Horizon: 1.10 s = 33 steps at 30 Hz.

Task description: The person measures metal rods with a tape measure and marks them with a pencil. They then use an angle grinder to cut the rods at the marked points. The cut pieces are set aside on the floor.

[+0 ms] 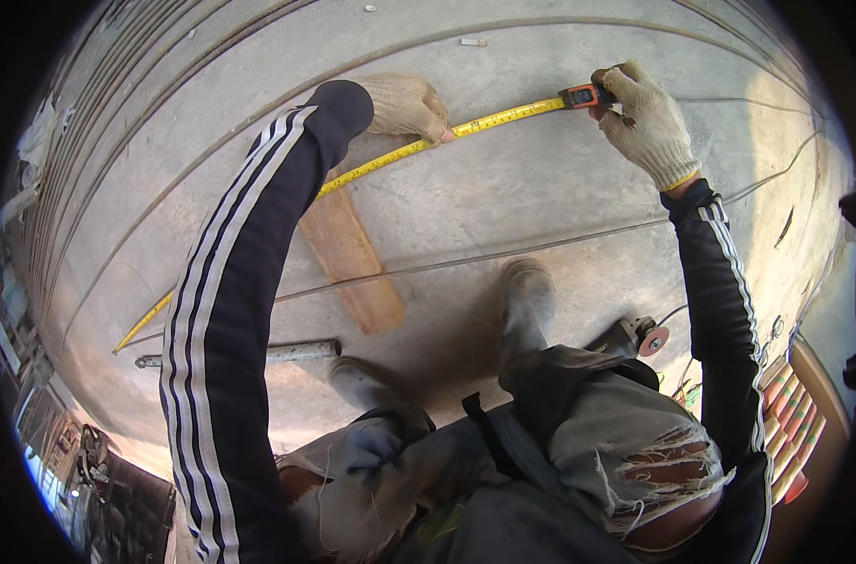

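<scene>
A yellow tape blade (pixel 510 117) is pulled far out across the concrete floor. My right hand (pixel 651 130), in a worn cream knit glove, is closed around the black and orange tape measure case (pixel 584 97). My left hand (pixel 404 105), gloved in tan knit, is closed at the blade, its bare fingertip against the edge. Beyond it the blade passes over a wooden board (pixel 357 263) and behind my left sleeve. The blade's far end lies on the floor at the left, near a thin metal rod (pixel 475 258).
Several long rods (pixel 117 103) curve along the far left and back. A metal pipe (pixel 301 351) lies left of my boots (pixel 526 301). An angle grinder (pixel 635 336) with a reddish disc and a cable sits by my right knee. Striped bars (pixel 793 423) stand at the lower right.
</scene>
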Available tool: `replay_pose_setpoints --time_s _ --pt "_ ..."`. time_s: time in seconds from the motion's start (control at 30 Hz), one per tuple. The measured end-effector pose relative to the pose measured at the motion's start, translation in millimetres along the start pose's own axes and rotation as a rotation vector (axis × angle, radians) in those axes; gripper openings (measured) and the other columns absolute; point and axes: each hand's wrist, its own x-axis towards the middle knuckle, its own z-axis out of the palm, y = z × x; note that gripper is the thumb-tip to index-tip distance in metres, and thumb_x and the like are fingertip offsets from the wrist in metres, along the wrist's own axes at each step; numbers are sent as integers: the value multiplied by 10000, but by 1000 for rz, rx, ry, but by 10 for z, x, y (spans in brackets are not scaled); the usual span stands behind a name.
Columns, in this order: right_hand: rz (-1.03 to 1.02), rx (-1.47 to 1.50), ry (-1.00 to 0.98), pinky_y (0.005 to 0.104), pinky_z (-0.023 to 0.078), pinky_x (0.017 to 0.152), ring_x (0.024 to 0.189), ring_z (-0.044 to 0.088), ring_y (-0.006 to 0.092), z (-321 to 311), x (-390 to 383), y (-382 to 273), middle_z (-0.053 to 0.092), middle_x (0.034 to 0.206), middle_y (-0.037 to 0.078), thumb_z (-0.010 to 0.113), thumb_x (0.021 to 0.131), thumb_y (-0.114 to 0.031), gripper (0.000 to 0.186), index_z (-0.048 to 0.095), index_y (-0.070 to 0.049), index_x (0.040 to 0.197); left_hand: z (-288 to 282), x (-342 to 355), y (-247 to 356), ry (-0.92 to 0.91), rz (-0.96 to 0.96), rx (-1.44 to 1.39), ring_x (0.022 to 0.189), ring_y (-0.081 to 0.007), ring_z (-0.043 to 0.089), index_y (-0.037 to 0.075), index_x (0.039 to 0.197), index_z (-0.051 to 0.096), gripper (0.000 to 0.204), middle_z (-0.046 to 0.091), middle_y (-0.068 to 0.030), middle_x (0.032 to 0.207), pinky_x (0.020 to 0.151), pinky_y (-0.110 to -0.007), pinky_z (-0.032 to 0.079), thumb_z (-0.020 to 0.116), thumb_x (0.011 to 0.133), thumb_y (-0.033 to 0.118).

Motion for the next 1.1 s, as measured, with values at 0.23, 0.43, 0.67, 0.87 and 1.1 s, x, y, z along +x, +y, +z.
replay_pose_setpoints --time_s 0.23,0.43,0.67,0.87,1.1 --pt "-83 50 69 391 614 747 941 748 290 -17 -35 8 680 1138 71 778 891 -133 348 695 -120 1228 76 68 -26 -2 27 -60 890 -272 726 69 1044 852 492 802 -156 947 850 -392 523 822 854 522" --pt "26 73 -36 353 614 746 1071 740 256 -80 -35 -197 664 1188 108 780 889 -75 382 681 -53 1258 135 30 33 95 60 3 901 -311 711 93 911 847 502 786 -125 876 922 -514 453 816 796 581" --pt "-120 45 -72 308 620 648 877 770 222 125 157 -731 652 1176 99 794 864 -132 470 679 -101 1318 135 27 -4 92 122 -95 858 -278 683 100 853 831 417 750 -96 806 901 -493 440 783 819 514" --pt "-194 245 119 344 602 657 778 710 220 162 181 -1038 641 1119 112 745 880 -138 441 656 -79 1308 138 64 -34 93 125 -92 780 -246 641 114 764 792 345 691 -60 728 822 -460 423 773 808 455" --pt "275 1261 -459 366 589 960 1126 681 168 268 -355 -1113 663 1216 84 580 967 -100 421 601 -36 1383 190 43 -39 154 90 -90 788 -258 661 106 824 820 357 724 -65 763 816 -448 444 801 772 459"
